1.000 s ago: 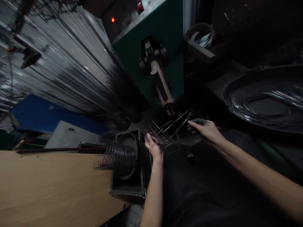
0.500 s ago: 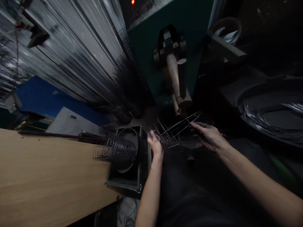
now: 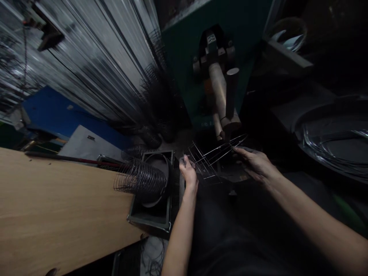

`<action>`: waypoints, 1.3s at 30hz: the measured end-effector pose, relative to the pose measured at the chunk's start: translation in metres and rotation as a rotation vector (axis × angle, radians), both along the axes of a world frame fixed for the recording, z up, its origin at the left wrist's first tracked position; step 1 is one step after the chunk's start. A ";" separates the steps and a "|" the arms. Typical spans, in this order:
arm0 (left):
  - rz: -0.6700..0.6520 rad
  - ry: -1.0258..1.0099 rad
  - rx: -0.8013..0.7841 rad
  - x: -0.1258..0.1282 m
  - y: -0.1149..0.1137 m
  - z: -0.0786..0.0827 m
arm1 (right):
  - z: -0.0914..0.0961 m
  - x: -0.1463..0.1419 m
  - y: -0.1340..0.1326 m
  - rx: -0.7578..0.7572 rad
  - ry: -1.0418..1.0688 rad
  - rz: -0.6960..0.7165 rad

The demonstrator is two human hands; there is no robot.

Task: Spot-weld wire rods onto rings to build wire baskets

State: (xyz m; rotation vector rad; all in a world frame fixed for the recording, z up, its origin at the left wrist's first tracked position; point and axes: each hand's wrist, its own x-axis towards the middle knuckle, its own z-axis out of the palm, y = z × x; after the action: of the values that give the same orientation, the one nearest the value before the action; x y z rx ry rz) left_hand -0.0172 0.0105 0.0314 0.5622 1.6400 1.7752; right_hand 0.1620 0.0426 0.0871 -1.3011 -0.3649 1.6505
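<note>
Between my two hands is a thin metal wire frame (image 3: 208,158), made of crossing straight wires with a narrow loop at its right end. My right hand (image 3: 254,163) pinches that looped end between thumb and fingers. At the frame's left side, my left hand (image 3: 188,168) is closed with the thumb up on the wire ends; its fingertips are partly hidden. The frame lies just below the lower metal arm tip of a green machine (image 3: 178,73), whose thick cylindrical arm (image 3: 219,86) points down toward me. Whether wire and tip touch, I cannot tell.
Left of my left hand, a stack of wire rings (image 3: 140,177) sits by a round drum in a dark crate (image 3: 149,222). A wooden board (image 3: 63,207) fills the lower left. Coiled wire (image 3: 330,149) lies at right. More wire rings (image 3: 151,136) stand behind the crate.
The view has shifted slightly, so the machine appears further right. The wire frame has tilted a little between my hands, which keep their hold. The red light at the top is out of sight.
</note>
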 end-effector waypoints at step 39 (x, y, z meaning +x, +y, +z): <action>0.027 -0.257 -0.031 0.027 -0.032 -0.003 | -0.071 0.113 -0.060 0.382 -1.447 0.414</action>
State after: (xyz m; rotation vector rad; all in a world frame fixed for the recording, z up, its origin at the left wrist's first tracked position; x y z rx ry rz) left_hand 0.0093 -0.0218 0.0284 0.2848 1.4996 1.7572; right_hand 0.2754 -0.0178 0.0164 -1.9777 -1.7742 0.5531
